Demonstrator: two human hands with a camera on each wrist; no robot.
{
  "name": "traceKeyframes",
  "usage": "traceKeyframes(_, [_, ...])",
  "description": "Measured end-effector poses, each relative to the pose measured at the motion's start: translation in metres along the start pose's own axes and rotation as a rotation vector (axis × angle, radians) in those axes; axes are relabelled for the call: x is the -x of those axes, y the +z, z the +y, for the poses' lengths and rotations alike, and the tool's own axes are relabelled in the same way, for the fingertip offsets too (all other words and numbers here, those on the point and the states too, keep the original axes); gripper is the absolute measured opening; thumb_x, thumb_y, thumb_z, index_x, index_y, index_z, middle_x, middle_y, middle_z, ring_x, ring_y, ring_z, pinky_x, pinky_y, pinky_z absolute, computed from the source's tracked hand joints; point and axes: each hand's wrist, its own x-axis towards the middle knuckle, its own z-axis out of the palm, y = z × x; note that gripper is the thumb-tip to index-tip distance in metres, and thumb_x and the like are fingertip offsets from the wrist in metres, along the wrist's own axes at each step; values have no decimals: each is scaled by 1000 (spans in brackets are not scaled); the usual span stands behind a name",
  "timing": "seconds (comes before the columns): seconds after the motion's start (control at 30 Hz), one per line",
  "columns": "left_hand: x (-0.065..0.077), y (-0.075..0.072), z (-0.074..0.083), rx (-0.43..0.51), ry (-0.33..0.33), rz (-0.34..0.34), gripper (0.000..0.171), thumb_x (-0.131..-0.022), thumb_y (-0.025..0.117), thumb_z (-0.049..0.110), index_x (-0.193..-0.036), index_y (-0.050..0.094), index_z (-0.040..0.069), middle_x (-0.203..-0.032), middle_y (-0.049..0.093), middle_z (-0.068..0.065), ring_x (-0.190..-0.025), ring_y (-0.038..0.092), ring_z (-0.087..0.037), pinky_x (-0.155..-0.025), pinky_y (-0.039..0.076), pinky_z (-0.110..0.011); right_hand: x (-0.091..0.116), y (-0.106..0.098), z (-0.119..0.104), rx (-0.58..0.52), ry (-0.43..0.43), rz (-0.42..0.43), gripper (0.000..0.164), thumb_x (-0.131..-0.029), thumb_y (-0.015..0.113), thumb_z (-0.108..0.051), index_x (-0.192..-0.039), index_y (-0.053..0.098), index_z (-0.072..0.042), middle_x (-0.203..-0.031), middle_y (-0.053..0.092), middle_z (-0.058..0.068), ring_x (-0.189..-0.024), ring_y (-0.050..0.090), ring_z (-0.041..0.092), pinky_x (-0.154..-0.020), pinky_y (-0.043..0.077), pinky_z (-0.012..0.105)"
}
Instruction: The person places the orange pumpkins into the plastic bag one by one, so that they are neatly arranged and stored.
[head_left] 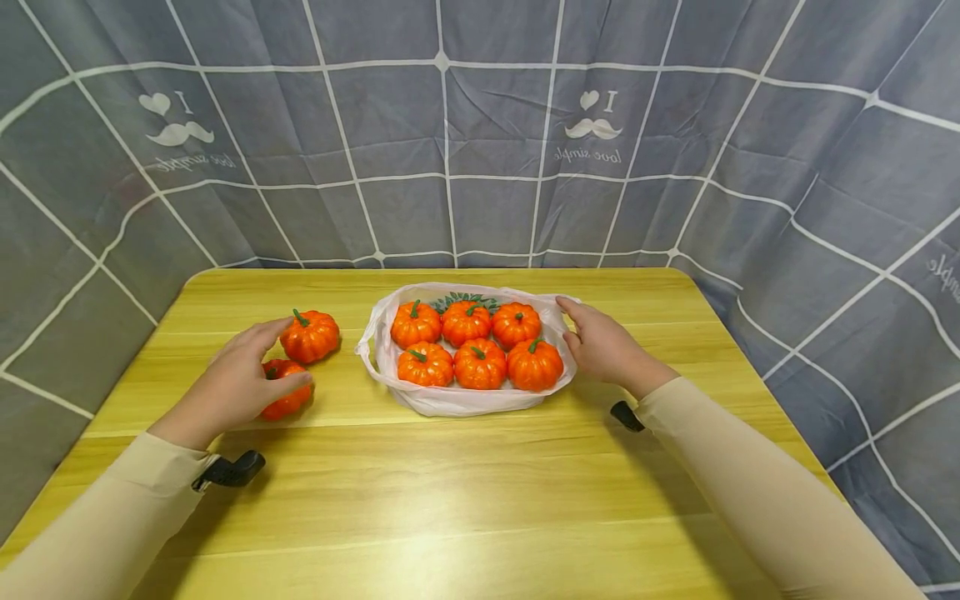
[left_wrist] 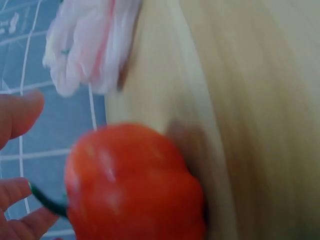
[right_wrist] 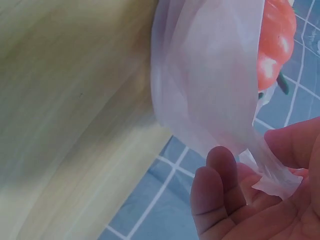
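A white plastic bag (head_left: 468,403) with its mouth spread wide holds several small orange pumpkins (head_left: 480,364) in two rows. At its right end, my right hand (head_left: 606,343) holds the bag's edge; in the right wrist view a twisted strip of the plastic (right_wrist: 272,170) runs between thumb and fingers. To the left, my left hand (head_left: 238,379) hovers with spread fingers over a near pumpkin (head_left: 288,408), partly hidden beneath it. Just beyond lies another pumpkin (head_left: 310,337), close to the fingertips. In the left wrist view a pumpkin (left_wrist: 132,185) with a green stem is close to the fingers.
Everything stands on a light wooden table (head_left: 450,500) with rounded far corners. A grey curtain (head_left: 495,133) with white grid lines hangs behind and along both sides. Green leaf print (head_left: 465,298) shows at the bag's back.
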Motion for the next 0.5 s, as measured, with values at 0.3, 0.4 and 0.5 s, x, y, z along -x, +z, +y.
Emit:
traceKeyframes(0.3, [13, -2, -29, 71, -63, -54, 117, -91, 80, 48, -165, 9, -7, -163, 19, -45, -146, 23, -67, -114, 26, -80, 2, -4, -3, 10, -11, 21, 65, -105, 55, -9, -164, 29, 1, -165, 42, 23, -152, 40, 45, -125, 32, 59])
traceKeyframes(0.4, [13, -1, -34, 102, -76, -101, 119, -91, 80, 49, -165, 6, -9, -162, 17, -47, -145, 24, -68, -113, 26, -81, 3, -5, -4, 12, -11, 26, 65, -105, 56, -9, -164, 29, 2, -164, 43, 23, -152, 40, 46, -125, 32, 59])
traceKeyframes(0.5, [13, 0, -37, 124, -78, -135, 118, -92, 79, 49, -165, 6, -9, -161, 18, -47, -143, 28, -67, -112, 29, -80, 3, -5, -4, 5, -11, 26, 66, -105, 56, -10, -164, 29, 2, -164, 43, 23, -147, 47, 45, -124, 35, 59])
